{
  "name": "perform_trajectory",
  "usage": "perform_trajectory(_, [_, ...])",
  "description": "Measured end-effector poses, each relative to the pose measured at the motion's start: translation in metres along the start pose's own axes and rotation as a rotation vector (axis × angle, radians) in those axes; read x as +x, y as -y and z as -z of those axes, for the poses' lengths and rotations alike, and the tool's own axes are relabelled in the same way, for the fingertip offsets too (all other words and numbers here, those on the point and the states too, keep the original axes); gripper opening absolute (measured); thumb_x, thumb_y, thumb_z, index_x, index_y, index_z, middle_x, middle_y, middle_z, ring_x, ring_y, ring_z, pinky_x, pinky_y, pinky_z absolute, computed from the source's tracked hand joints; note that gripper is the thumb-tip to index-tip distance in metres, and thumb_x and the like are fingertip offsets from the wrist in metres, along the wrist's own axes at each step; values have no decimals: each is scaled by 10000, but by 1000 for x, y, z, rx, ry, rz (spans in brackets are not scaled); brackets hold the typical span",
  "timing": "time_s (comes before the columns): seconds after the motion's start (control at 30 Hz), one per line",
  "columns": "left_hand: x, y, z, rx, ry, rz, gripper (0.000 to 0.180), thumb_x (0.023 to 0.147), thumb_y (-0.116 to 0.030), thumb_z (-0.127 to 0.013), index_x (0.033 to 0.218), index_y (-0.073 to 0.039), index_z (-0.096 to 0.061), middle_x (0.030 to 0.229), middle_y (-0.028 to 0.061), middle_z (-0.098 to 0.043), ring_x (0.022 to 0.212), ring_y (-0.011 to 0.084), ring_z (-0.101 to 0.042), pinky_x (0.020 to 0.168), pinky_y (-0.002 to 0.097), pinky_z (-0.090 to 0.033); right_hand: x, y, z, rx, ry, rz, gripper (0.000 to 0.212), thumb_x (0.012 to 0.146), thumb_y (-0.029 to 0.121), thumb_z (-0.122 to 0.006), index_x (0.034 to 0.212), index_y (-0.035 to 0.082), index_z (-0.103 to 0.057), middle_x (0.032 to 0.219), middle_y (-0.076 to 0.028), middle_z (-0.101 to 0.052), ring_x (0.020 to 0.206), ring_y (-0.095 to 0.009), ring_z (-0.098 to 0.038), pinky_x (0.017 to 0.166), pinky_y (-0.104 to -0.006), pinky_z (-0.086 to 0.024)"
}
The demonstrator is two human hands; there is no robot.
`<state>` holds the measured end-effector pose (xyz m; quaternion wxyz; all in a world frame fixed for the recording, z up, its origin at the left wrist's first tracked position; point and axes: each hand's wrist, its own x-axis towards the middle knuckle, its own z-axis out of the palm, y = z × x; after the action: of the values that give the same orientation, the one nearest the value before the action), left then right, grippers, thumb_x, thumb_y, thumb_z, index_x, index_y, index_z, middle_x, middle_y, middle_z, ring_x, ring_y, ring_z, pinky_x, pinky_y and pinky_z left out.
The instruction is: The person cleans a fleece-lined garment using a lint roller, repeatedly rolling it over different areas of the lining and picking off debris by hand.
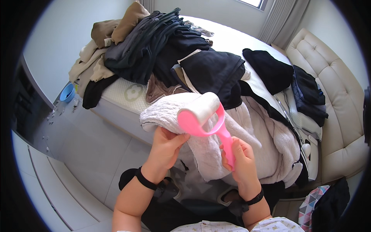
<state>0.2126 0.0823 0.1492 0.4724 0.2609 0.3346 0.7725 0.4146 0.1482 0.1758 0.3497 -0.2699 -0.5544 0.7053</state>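
My right hand (240, 159) is closed round the handle of a pink lint roller (227, 145). Its white roll (203, 108) is up in front of a pale fleece garment (160, 110), and I cannot tell whether it touches the pile. With my left hand (164, 147) I grip the raised part of that fleece, thumb toward the roller and the other fingers mostly hidden behind the cloth. More pale fleece, trimmed in black (266, 141), spreads over the bed edge to the right and hangs down in front of me.
A large heap of dark clothes (143, 50) with beige pieces lies on the white mattress (119, 94). Folded black garments (268, 71) rest near the padded headboard (328, 96). On the grey floor stands a blue basin (67, 93) near small white scraps. A triangle-patterned bag (312, 205) sits lower right.
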Motion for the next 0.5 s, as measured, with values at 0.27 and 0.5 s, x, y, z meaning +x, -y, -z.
perform_trajectory(0.27, [4,0,2,-26,24,-15,568,805,91,-615,1338,-8,-447,1278,105,-579,1172,226,-573,985,365,-464,-13,14,22,5,-114,17,389,1032,323,-469,912,-24,-599,588,-3,-485,465,-59,-408,411,-226,-272])
perform_trajectory(0.5, [5,7,5,-10,53,-36,579,830,47,-663,1358,10,-428,1325,124,-554,1182,241,-580,957,362,-495,-13,17,11,-313,-84,-22,208,983,189,-581,923,1,-646,634,63,-498,541,-6,-416,477,-194,-294])
